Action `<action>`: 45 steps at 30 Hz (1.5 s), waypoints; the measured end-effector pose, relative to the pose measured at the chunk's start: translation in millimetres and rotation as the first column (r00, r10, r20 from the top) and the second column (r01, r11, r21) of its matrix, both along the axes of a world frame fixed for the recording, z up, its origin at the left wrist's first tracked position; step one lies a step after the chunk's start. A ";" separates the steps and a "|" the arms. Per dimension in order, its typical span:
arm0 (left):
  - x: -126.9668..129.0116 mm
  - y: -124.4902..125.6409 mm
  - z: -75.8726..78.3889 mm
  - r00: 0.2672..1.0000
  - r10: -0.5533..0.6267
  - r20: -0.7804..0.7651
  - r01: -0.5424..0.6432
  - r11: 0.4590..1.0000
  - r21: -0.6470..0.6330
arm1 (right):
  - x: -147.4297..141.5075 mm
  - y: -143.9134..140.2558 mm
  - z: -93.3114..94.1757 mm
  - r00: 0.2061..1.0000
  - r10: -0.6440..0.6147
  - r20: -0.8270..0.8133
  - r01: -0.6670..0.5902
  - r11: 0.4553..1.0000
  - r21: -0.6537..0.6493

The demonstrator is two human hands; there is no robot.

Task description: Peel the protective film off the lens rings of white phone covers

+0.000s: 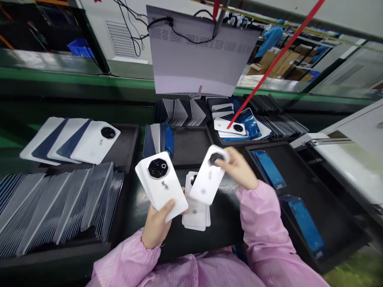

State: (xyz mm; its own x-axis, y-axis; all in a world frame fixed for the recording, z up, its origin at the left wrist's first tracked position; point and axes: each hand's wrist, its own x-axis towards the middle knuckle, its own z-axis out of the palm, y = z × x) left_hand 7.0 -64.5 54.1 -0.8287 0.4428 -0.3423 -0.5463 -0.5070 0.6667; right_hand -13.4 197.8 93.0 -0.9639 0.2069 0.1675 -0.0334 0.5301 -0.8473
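My left hand [157, 225] grips a small stack of white phone back covers [160, 183], the top one showing a black round camera ring and dark lettering. Held up a little to the right, a single white back cover [208, 180] is pinched at its camera end by my right hand [239, 169]. Below the two hands a short pile of white back covers [196, 217] lies on the dark bench. Both arms wear pink sleeves.
A black tray [128, 143] at left holds fanned white covers [72, 139] and a long row of upright covers [56, 207]. More covers stand at the back centre [182, 111]. Blue-filmed parts [305, 225] lie on the right tray. A tilted grey panel [197, 52] hangs above.
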 end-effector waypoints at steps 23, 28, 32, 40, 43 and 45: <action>4.9 2.7 -16.9 0.899 -0.310 -0.309 0.194 0.915 -0.352 | -20.0 -79.2 43.6 0.956 0.290 -0.047 -0.276 0.941 0.194; 6.5 1.3 -21.3 0.889 -0.332 -0.315 0.188 0.892 -0.410 | -19.8 -70.5 47.0 0.934 0.356 -0.017 -0.344 0.913 0.221; 5.8 3.7 -15.9 0.921 -0.329 -0.207 0.267 0.923 -0.278 | -6.8 -79.5 51.3 0.910 0.408 -0.074 -0.331 0.822 0.465; 2.6 4.1 -8.5 0.948 -0.317 0.018 0.315 0.948 0.052 | 51.6 -92.9 76.0 0.447 0.894 0.046 -0.751 0.347 0.562; 3.4 1.9 -10.3 0.940 -0.340 0.018 0.338 0.938 0.074 | 56.5 -85.6 85.2 0.414 0.908 0.062 -0.788 0.323 0.524; 4.3 1.1 -11.1 0.936 -0.352 0.000 0.350 0.932 0.089 | 56.4 -81.3 88.6 0.413 0.907 0.078 -0.807 0.325 0.494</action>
State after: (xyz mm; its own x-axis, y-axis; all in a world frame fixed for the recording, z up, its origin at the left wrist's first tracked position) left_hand 11.4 -63.4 43.1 -0.6101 0.7329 -0.3012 -0.7097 -0.3364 0.6190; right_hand 42.9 116.5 181.6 -0.4942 -0.8522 0.1719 -0.7996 0.3680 -0.4745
